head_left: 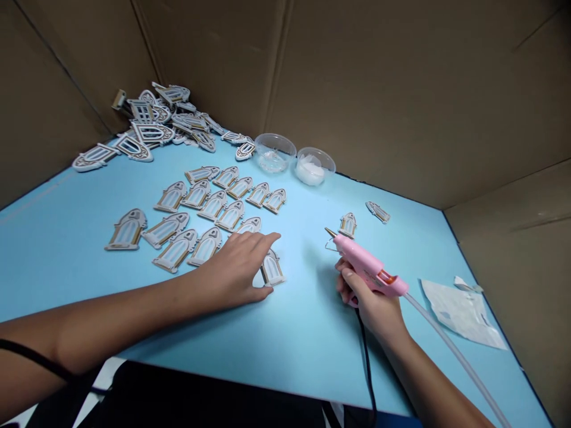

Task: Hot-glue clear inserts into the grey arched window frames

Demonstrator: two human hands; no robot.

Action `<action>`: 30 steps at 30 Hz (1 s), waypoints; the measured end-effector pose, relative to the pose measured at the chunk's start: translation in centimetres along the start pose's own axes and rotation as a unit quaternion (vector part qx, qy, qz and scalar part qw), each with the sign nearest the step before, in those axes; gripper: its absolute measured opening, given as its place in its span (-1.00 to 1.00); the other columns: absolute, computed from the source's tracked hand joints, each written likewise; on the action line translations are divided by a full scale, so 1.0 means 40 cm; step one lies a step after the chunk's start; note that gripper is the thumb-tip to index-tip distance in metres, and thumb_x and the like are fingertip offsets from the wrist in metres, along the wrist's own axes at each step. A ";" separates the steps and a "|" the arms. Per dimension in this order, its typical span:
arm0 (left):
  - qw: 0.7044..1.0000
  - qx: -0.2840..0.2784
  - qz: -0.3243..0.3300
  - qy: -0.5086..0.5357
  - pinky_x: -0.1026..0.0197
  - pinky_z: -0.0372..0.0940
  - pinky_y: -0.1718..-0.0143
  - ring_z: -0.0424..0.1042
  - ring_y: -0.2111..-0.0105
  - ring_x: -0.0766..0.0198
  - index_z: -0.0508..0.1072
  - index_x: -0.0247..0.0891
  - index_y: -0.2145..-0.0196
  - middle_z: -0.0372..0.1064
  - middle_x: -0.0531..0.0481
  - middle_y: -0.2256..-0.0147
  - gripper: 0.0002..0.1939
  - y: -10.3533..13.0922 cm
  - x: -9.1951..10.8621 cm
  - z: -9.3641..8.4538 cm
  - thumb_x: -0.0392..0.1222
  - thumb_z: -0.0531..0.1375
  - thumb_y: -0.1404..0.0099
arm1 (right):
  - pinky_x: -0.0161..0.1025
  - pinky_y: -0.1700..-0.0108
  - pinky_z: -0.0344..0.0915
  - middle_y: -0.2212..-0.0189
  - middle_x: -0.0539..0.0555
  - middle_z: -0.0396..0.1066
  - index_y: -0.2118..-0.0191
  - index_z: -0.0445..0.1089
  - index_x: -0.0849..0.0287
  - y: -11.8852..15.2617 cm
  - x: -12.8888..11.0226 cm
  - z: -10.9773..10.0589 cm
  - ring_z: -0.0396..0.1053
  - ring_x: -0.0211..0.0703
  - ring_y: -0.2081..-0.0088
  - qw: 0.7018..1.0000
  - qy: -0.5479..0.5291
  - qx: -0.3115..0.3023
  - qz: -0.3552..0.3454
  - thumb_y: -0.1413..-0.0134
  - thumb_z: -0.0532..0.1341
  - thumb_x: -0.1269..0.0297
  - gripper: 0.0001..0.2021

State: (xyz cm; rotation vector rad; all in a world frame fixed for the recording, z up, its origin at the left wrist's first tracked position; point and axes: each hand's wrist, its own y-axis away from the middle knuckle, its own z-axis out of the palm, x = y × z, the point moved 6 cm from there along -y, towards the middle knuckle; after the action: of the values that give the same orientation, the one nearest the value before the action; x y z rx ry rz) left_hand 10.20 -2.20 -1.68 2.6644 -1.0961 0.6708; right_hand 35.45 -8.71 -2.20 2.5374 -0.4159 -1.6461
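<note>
My right hand [368, 300] is wrapped round the handle of a pink hot glue gun [363, 261], its brass nozzle pointing up and left. A long translucent glue stick [455, 353] sticks out of the gun's back, and a black cord hangs below the handle. Over the table my left hand [238, 264] has thumb and fingers spread around a small white-and-gold arched window piece [271, 267]; whether they touch it I cannot tell. Rows of similar arched pieces [176, 249] lie left of and beyond this hand, some partly hidden by it.
A heap of larger arched pieces [151, 122] fills the back left corner. Two clear plastic tubs [276, 142] stand at the back edge. Two arched pieces [348, 224] lie beyond the gun. Crumpled white paper [461, 312] lies at right. Cardboard walls [379, 89] surround the blue table [312, 356].
</note>
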 end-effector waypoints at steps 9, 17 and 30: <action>0.979 0.080 0.147 0.119 -0.08 0.19 -0.36 0.25 -0.32 -0.05 -0.01 -0.22 -0.40 0.24 -0.29 -0.30 -0.14 0.016 0.034 -0.040 -0.23 0.29 -0.25 | -0.36 0.47 0.19 0.52 -0.04 0.28 0.48 0.20 0.14 0.058 -0.117 0.073 0.27 -0.33 0.53 0.923 0.163 -0.090 -0.338 -0.14 0.18 0.49 -0.79; 0.964 0.082 0.214 0.136 -0.06 0.22 -0.30 0.31 -0.25 -0.04 -0.04 -0.13 -0.41 0.31 -0.23 -0.23 -0.13 0.032 0.059 -0.053 -0.23 0.31 -0.29 | -0.33 0.49 0.12 0.53 -0.05 0.19 0.48 0.09 0.11 0.075 -0.118 0.088 0.20 -0.30 0.54 0.907 0.188 -0.091 -0.366 -0.04 0.14 0.55 -0.76; 0.963 0.086 0.214 0.143 0.00 0.25 -0.25 0.35 -0.21 -0.01 0.02 -0.13 -0.41 0.33 -0.21 -0.22 -0.18 0.034 0.045 -0.050 -0.16 0.33 -0.34 | -0.41 0.51 0.03 0.55 -0.09 0.14 0.47 0.03 0.13 0.076 -0.125 0.085 0.14 -0.38 0.57 0.898 0.192 -0.064 -0.392 0.03 0.10 0.54 -0.79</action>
State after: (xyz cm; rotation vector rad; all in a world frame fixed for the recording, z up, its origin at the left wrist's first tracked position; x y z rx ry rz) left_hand 9.71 -3.64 0.93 2.3645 -1.6016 1.2338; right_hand 29.91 -10.00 1.45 3.0029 0.8217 -1.1684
